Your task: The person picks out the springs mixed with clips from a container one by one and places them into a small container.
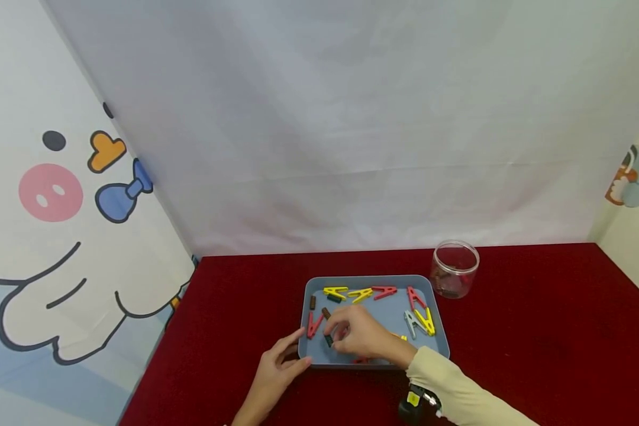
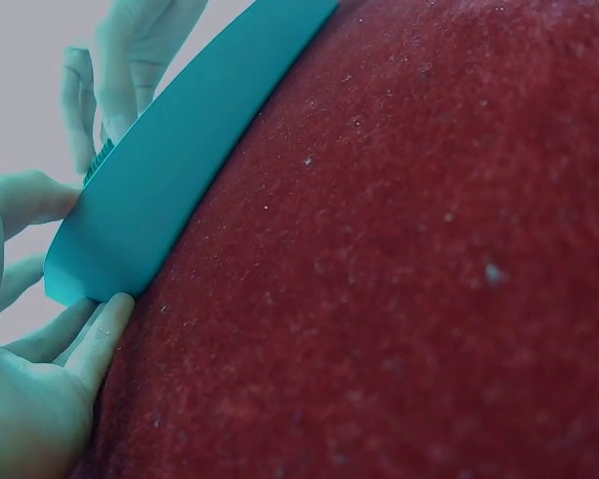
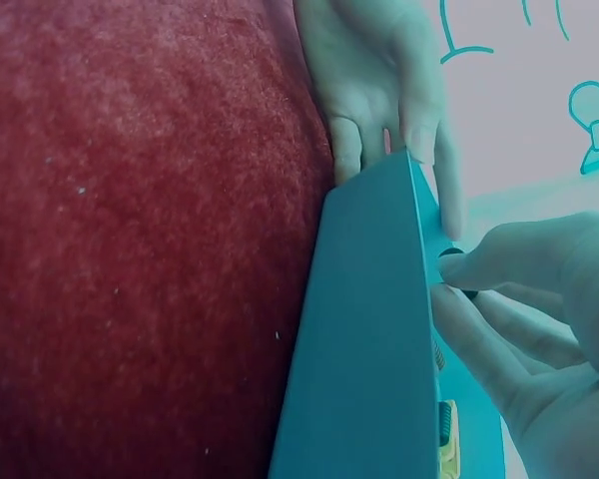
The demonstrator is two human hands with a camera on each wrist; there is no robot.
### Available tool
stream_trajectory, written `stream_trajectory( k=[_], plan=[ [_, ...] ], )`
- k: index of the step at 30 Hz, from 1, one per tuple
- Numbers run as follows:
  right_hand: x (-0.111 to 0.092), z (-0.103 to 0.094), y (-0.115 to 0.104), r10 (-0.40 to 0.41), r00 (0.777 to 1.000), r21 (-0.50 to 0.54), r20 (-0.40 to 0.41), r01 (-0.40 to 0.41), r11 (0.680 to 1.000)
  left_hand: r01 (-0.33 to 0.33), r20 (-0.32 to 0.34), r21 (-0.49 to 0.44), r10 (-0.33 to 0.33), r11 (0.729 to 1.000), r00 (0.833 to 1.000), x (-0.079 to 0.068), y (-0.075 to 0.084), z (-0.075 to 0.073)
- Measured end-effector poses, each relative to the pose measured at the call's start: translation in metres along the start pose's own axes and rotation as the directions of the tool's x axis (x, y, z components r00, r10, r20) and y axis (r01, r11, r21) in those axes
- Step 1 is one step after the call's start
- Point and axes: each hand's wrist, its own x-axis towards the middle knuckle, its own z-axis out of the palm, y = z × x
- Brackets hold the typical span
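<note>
A blue-grey tray (image 1: 387,315) lies on the dark red cloth. My left hand (image 1: 277,370) touches its near left corner, thumb at the front and fingers along the left side, fairly straight. Over the tray's left part, my right hand (image 1: 361,332) pinches a small dark ribbed piece (image 3: 451,255) between thumb and fingertips, mostly hidden by them. A brown piece (image 1: 326,313) lies just beyond these fingertips. To their left is a red V-shaped clip (image 1: 313,327) with another brown piece (image 1: 312,302) behind it.
Yellow clips (image 1: 360,294), red clips (image 1: 384,291) and a grey clip (image 1: 414,323) lie spread in the tray. A clear jar (image 1: 454,269) holding some brown and red pieces stands behind the tray's right corner. A white cloth wall (image 1: 378,148) rises behind the table.
</note>
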Motion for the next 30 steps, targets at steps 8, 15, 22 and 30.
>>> stream_trajectory(
  k=[8,15,22,30],
  plan=[
    [-0.008,-0.007,-0.002,0.006,1.0,0.018,-0.023,-0.006,1.0,0.004,-0.008,0.015,-0.004,1.0,1.0,0.0,0.0,0.001],
    [-0.013,-0.014,-0.006,0.025,0.999,0.028,-0.027,-0.024,0.999,0.019,-0.012,0.008,-0.018,1.0,1.0,0.0,0.0,0.002],
    [-0.02,-0.023,-0.011,0.064,0.997,0.018,-0.035,-0.063,0.998,0.032,-0.009,-0.008,-0.032,0.999,0.999,-0.001,0.002,0.003],
    [-0.026,-0.033,-0.01,0.076,0.996,0.021,-0.04,-0.075,0.997,0.033,-0.016,-0.002,-0.033,0.999,0.999,-0.002,0.002,0.003]
  ],
)
